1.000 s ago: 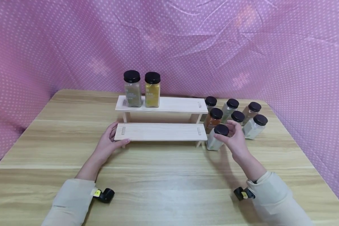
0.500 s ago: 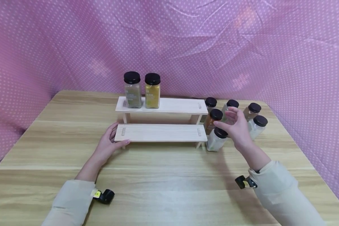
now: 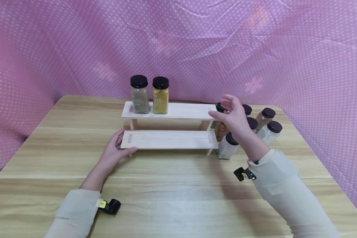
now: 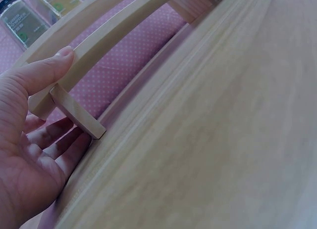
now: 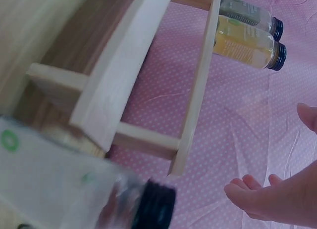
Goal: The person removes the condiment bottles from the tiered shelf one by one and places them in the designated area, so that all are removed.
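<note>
A two-tier wooden spice rack [image 3: 169, 139] stands in the middle of the table. My left hand [image 3: 114, 150] holds its left end, thumb on top of the lower board and fingers around the side, as the left wrist view shows near the rack's leg [image 4: 77, 113]. On the upper board are a grey-green spice jar [image 3: 140, 99] and a yellow spice jar [image 3: 160, 99]. My right hand [image 3: 237, 119] hovers by the upper board's right end, fingers spread and holding nothing. Below it stand an orange-red spice jar [image 3: 221, 132], partly hidden, and a white spice jar [image 3: 227, 148].
Several more black-lidded jars crowd the table's right side, including a pale one [image 3: 268, 133] and a brownish one [image 3: 264, 116]; my right hand covers some of them. A pink dotted cloth [image 3: 178, 49] hangs behind the wooden table [image 3: 172, 195].
My right hand has moved away from the white jar, up over the other jars, then left to the upper board's right end. My left hand has stayed on the rack.
</note>
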